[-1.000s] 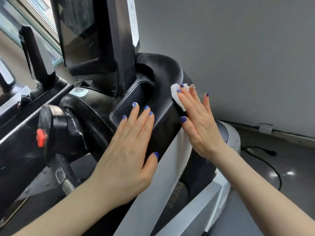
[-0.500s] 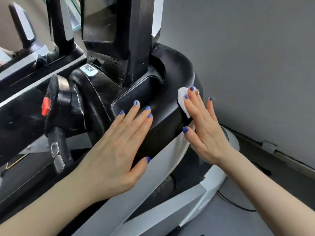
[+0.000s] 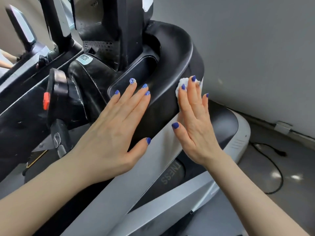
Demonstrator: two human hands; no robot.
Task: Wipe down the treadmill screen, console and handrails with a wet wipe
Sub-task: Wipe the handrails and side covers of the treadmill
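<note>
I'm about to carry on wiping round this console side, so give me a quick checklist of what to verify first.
1. Wet wipe under right hand fingers: ok, pressed flat.
2. Wipe touching the black console side: ok.
3. Left hand bracing, clear of the wipe's path: ok, flat on the console.
4. Red stop button clear of both hands: ok.
5. Wipe still damp: cannot tell.
6. Console tray wiped already: cannot tell.

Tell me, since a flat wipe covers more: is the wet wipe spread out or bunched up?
Bunched up: the wet wipe shows as a crumpled white wad under the right hand's straight fingers, against the console.
</note>
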